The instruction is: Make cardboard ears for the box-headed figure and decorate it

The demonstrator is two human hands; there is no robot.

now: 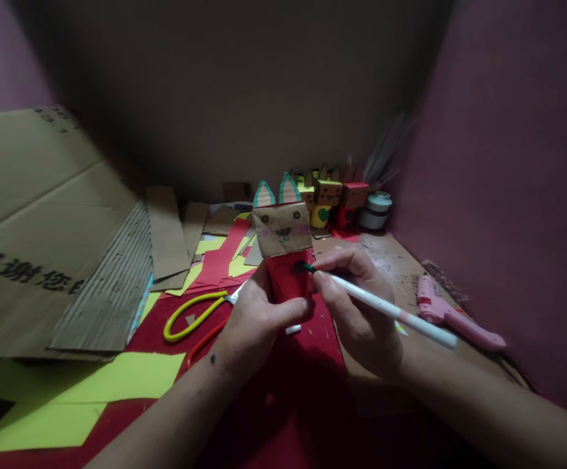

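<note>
My left hand (258, 319) is wrapped round the red body of a paper animal figure (282, 231), holding it upright. Its head is brown cardboard with a drawn face and pink cheeks, and two pointed ears are edged in green. My right hand (356, 296) grips a white marker pen (390, 305) whose dark green tip meets the red body. A heart-like outline shows faintly there. Beneath my hands lies a small white piece (293, 329), perhaps the pen's cap. Scissors (196, 318) with yellow and red handles rest beside my left hand.
Similar figures (329, 195) stand at the back right near a pale jar (375, 210). A pink glue gun (452, 312) lies on the right. Red paper (219, 260), yellow paper (117, 378) and cardboard strips (166, 228) cover the left, beside a large cardboard piece (29, 215).
</note>
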